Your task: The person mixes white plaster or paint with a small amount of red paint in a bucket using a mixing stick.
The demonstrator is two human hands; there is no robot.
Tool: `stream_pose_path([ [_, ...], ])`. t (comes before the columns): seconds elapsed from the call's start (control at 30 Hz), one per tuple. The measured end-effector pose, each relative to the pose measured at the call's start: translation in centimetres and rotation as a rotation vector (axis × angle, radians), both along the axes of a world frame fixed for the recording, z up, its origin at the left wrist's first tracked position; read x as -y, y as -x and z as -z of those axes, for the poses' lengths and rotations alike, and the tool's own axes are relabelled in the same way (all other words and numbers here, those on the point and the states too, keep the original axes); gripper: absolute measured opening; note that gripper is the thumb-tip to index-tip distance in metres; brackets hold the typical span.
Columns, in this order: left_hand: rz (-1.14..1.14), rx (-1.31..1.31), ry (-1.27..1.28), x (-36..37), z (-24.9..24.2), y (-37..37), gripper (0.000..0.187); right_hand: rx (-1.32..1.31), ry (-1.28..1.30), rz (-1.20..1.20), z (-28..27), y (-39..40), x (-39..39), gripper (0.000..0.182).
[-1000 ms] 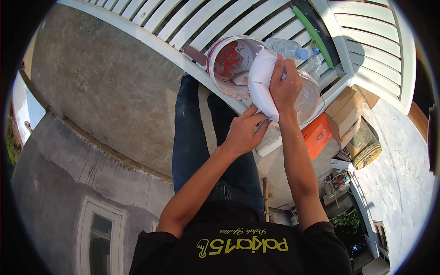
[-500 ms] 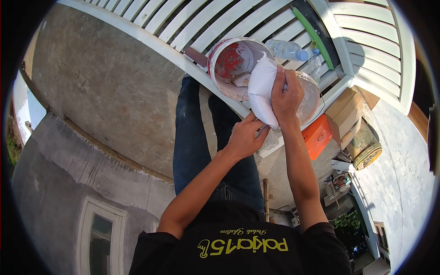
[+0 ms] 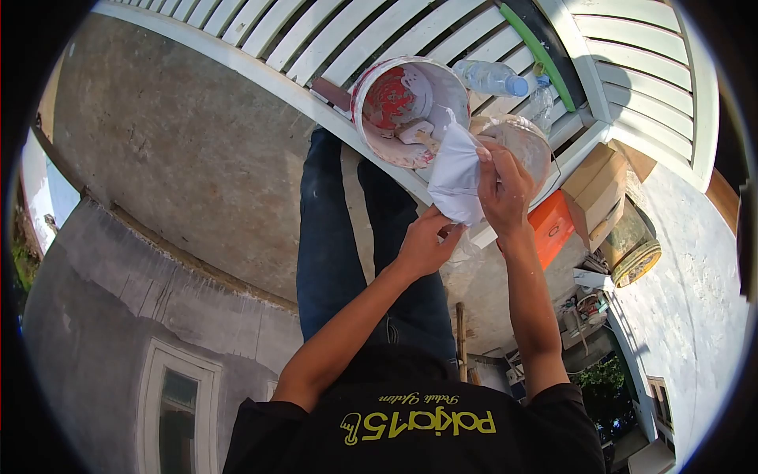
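Note:
A plastic bag of white material (image 3: 456,182) hangs between my two hands, beside the mouth of a paint-stained bucket (image 3: 357,118). My right hand (image 3: 505,183) pinches the bag's upper right side. Low on the bag, my left hand (image 3: 429,243) grips its bottom end with thumb and fingers. Clear loose plastic shows just below the left fingertips. Inside the bucket are red and white paint stains and a brush-like tool (image 3: 416,133) with a pale head. Partly behind my right hand sits a whitish, smeared round container (image 3: 525,142) with a thin wire handle.
The bucket and container rest on a white slatted bench (image 3: 332,43). Two clear plastic bottles (image 3: 489,77) and a green strip (image 3: 545,59) lie behind them. To the right are an orange box (image 3: 550,229), a cardboard box (image 3: 600,186) and a dirty tub (image 3: 632,257).
The bag has gone from plump and rounded to flatter and pulled taut at its top. My right hand has shifted slightly right and down, showing more of the bucket's inside.

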State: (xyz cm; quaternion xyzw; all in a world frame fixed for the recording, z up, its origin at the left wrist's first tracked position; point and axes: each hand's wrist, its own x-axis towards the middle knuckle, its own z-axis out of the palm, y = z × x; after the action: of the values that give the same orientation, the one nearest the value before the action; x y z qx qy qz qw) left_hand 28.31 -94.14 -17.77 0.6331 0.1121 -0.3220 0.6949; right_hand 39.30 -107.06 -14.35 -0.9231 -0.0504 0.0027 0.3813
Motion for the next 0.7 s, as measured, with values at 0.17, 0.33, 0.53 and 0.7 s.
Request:
stream_pose_path([
  [0.17,-0.014,-0.062,0.045,0.3,0.4,0.4,0.024,0.001,0.011,-0.013,-0.9,0.2,0.5,0.01],
  [0.33,0.114,-0.302,0.077,-0.2,0.4,-0.1,0.026,-0.001,0.014,0.011,-1.6,0.3,1.0,0.012],
  [0.53,0.102,-0.35,0.123,0.2,1.3,0.6,0.021,0.013,0.014,-0.013,-2.5,0.8,1.0,0.014],
  [0.7,0.07,-0.371,0.189,0.3,2.0,1.0,0.02,0.067,-0.003,-0.043,-3.5,1.0,1.3,0.016],
])
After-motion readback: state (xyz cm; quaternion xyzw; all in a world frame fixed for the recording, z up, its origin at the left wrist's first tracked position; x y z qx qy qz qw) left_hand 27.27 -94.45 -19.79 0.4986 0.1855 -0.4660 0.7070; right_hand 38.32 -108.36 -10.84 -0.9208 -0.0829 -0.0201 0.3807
